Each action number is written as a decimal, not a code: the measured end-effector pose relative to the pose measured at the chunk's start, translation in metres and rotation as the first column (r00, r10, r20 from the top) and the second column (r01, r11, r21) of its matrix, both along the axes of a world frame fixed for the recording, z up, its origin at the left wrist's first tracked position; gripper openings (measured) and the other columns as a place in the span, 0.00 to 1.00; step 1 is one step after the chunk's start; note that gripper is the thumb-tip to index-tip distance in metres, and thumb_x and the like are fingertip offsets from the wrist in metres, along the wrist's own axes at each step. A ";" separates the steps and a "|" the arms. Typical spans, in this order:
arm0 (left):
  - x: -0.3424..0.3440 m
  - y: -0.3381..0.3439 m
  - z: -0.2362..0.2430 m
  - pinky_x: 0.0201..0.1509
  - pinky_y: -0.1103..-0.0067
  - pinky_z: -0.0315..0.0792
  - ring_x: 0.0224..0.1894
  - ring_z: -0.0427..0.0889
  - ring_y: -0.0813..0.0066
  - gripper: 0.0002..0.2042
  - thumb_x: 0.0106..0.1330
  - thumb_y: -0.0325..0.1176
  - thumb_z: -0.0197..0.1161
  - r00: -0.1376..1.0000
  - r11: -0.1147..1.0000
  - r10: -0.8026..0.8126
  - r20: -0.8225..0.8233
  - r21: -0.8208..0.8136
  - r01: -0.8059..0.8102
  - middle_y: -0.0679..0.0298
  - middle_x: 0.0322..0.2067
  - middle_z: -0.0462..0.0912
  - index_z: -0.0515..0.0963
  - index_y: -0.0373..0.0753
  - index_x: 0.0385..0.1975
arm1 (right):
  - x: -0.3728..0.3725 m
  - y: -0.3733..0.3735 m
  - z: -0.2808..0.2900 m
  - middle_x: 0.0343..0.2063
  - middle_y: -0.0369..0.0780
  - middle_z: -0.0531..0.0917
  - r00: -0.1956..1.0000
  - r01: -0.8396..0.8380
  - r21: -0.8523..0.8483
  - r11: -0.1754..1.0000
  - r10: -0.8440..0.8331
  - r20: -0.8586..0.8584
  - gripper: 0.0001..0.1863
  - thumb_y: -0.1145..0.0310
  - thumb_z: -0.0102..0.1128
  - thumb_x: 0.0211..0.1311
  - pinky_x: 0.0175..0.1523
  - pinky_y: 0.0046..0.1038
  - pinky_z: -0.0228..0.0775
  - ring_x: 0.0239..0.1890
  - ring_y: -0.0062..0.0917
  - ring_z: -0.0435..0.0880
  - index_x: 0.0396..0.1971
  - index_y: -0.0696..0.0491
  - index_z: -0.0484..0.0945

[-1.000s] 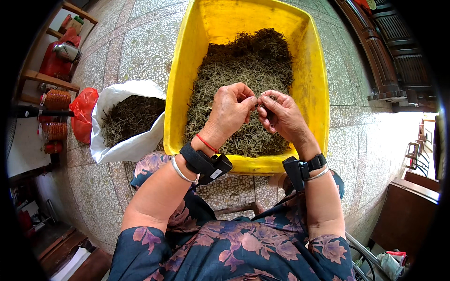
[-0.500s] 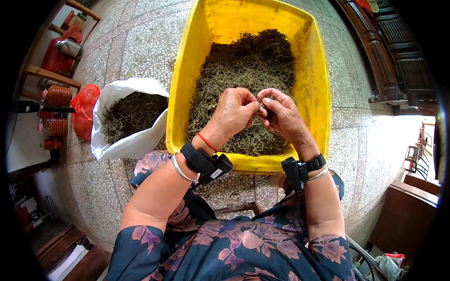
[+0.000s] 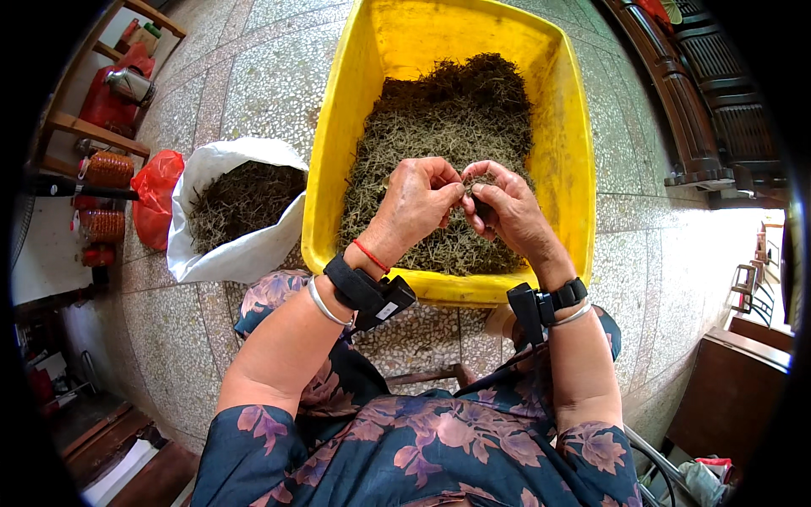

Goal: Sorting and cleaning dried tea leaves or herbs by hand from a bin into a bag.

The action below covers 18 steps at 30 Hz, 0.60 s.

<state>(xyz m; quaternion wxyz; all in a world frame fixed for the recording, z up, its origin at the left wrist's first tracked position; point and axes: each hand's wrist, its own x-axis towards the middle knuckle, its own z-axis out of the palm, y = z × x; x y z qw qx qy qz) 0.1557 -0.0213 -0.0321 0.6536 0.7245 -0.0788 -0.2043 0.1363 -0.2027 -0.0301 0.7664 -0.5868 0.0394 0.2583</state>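
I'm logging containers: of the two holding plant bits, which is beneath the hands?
The yellow tub, beneath the left hand and right hand; the white sack sits to its left.

The large yellow rectangular tub looks like plastic, smooth with a dull sheen (its inner walls scuffed and stained). The grey-brown heap of thin stems inside is matt, rough and dry-looking. The white open sack appears matt and creased; the red crumpled bag is thin, glossy plastic. The speckled grey floor looks hard and polished, the dark brown furniture varnished wood.
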 end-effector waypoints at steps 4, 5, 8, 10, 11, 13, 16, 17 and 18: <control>-0.002 0.000 -0.001 0.20 0.87 0.71 0.19 0.75 0.86 0.07 0.68 0.28 0.58 1.000 0.999 -0.019 -0.022 0.033 0.019 0.67 0.23 0.81 0.77 0.31 0.31 | -0.002 -0.003 -0.005 0.23 0.31 0.77 0.999 -0.018 -0.008 1.000 0.018 0.035 0.08 0.68 0.49 0.71 0.19 0.15 0.62 0.18 0.12 0.74 0.45 0.54 0.69; -0.003 -0.001 -0.002 0.20 0.87 0.71 0.19 0.75 0.86 0.07 0.68 0.28 0.58 0.999 1.000 -0.025 -0.037 0.011 0.025 0.67 0.23 0.80 0.77 0.31 0.31 | -0.002 -0.003 -0.006 0.23 0.31 0.77 0.999 -0.016 -0.008 1.000 0.017 0.036 0.08 0.68 0.49 0.71 0.19 0.15 0.62 0.18 0.12 0.74 0.45 0.54 0.69; -0.005 -0.001 0.000 0.20 0.86 0.71 0.19 0.75 0.86 0.07 0.68 0.29 0.59 0.998 1.000 0.001 -0.067 -0.017 -0.002 0.68 0.22 0.80 0.76 0.32 0.30 | -0.003 -0.001 -0.008 0.22 0.31 0.77 0.999 0.028 -0.008 1.000 -0.028 0.031 0.06 0.68 0.52 0.70 0.19 0.15 0.63 0.18 0.11 0.73 0.42 0.54 0.71; -0.006 -0.001 0.002 0.20 0.86 0.71 0.19 0.75 0.86 0.07 0.68 0.29 0.59 0.996 0.999 0.033 -0.079 -0.020 -0.035 0.68 0.22 0.79 0.76 0.32 0.30 | -0.003 0.000 -0.009 0.21 0.31 0.77 0.993 0.088 -0.018 0.996 -0.086 0.084 0.06 0.67 0.56 0.69 0.19 0.15 0.63 0.18 0.12 0.73 0.36 0.54 0.74; -0.006 0.000 0.003 0.20 0.86 0.71 0.19 0.75 0.86 0.07 0.67 0.29 0.59 0.995 0.998 0.053 -0.079 -0.038 -0.056 0.68 0.22 0.79 0.76 0.32 0.30 | -0.003 -0.001 -0.008 0.21 0.31 0.77 0.993 0.088 -0.017 0.996 -0.086 0.085 0.06 0.67 0.56 0.69 0.19 0.15 0.63 0.18 0.12 0.73 0.36 0.54 0.74; -0.006 0.000 0.004 0.20 0.87 0.71 0.19 0.75 0.86 0.06 0.67 0.29 0.60 0.994 0.995 0.072 -0.079 -0.056 -0.076 0.68 0.22 0.79 0.76 0.32 0.30 | -0.003 -0.004 -0.008 0.19 0.31 0.76 0.989 0.134 -0.035 0.990 -0.132 0.071 0.08 0.66 0.59 0.67 0.20 0.15 0.64 0.17 0.12 0.73 0.31 0.54 0.76; -0.006 0.000 0.004 0.20 0.87 0.71 0.18 0.75 0.86 0.06 0.66 0.29 0.61 0.991 0.992 0.103 -0.085 -0.064 -0.108 0.68 0.21 0.78 0.77 0.32 0.30 | -0.004 -0.008 -0.013 0.18 0.31 0.76 0.988 0.148 -0.009 0.989 -0.148 0.045 0.08 0.66 0.60 0.66 0.19 0.15 0.64 0.17 0.13 0.74 0.30 0.54 0.77; -0.005 0.000 0.004 0.20 0.87 0.70 0.18 0.75 0.86 0.06 0.66 0.29 0.61 0.992 0.993 0.098 -0.073 -0.065 -0.103 0.68 0.21 0.78 0.77 0.32 0.30 | -0.004 -0.009 -0.012 0.18 0.31 0.76 0.987 0.152 -0.010 0.988 -0.151 0.046 0.08 0.66 0.60 0.66 0.19 0.15 0.64 0.17 0.13 0.74 0.30 0.54 0.77; -0.005 -0.001 0.003 0.20 0.87 0.70 0.18 0.74 0.86 0.06 0.66 0.29 0.61 0.994 0.993 0.094 -0.062 -0.067 -0.098 0.68 0.21 0.78 0.77 0.33 0.30 | -0.004 -0.010 -0.012 0.18 0.31 0.76 0.987 0.159 0.012 0.987 -0.159 0.030 0.08 0.66 0.60 0.66 0.19 0.16 0.65 0.17 0.13 0.75 0.30 0.54 0.77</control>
